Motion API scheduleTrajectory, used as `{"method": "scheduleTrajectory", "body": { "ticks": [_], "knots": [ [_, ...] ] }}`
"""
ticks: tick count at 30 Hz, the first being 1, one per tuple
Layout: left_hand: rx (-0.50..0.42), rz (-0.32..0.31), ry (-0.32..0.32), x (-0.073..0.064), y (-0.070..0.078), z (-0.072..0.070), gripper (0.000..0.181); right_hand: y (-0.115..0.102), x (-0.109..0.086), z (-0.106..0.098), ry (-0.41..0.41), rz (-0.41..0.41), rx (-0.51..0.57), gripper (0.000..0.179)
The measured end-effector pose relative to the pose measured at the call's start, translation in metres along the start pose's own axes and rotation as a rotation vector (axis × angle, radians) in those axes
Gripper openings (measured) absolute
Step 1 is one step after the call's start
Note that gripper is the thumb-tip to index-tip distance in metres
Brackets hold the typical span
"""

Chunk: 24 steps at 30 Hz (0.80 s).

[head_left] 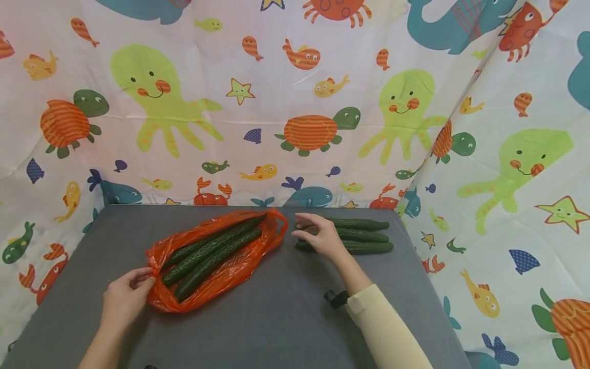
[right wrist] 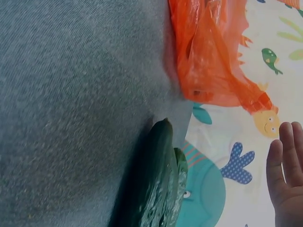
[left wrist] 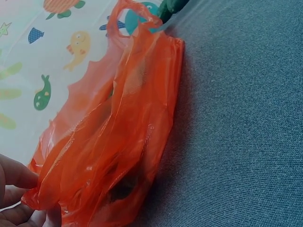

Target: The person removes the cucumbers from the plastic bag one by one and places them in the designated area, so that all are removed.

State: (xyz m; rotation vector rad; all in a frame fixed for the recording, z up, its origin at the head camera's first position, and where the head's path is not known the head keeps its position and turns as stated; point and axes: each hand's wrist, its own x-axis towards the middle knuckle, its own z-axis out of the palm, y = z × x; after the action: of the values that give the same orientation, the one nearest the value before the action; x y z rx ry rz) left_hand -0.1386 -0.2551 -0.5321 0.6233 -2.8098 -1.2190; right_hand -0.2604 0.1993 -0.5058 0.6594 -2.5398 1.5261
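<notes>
Just beside left hand (head_left: 125, 298), cucumbers (head_left: 203, 257) (in bag (head_left: 234, 272))

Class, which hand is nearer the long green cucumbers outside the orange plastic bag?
Right. The right hand is at the cucumbers' left ends; the left hand is farther left, pinching the bag.

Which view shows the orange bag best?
Head: nearly the whole bag is in frame, mouth open, with three cucumbers visible inside. Left wrist shows its outside close up, cut off at the bottom; right wrist shows just one end.
</notes>
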Motion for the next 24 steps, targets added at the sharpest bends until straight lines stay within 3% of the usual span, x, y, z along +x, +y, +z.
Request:
{"method": "scheduleTrajectory", "body": {
  "ticks": [12,24],
  "knots": [
    [0.009,-0.002,-0.028,-0.001,-0.001,-0.002,0.038,-0.008,0.005,0.018,-0.044,-0.012,-0.016,0.049],
    [-0.007,0.01,-0.034,0.001,0.002,-0.002,0.038,-0.016,0.018,0.038,-0.038,-0.118,0.065,0.043]
  ]
}}
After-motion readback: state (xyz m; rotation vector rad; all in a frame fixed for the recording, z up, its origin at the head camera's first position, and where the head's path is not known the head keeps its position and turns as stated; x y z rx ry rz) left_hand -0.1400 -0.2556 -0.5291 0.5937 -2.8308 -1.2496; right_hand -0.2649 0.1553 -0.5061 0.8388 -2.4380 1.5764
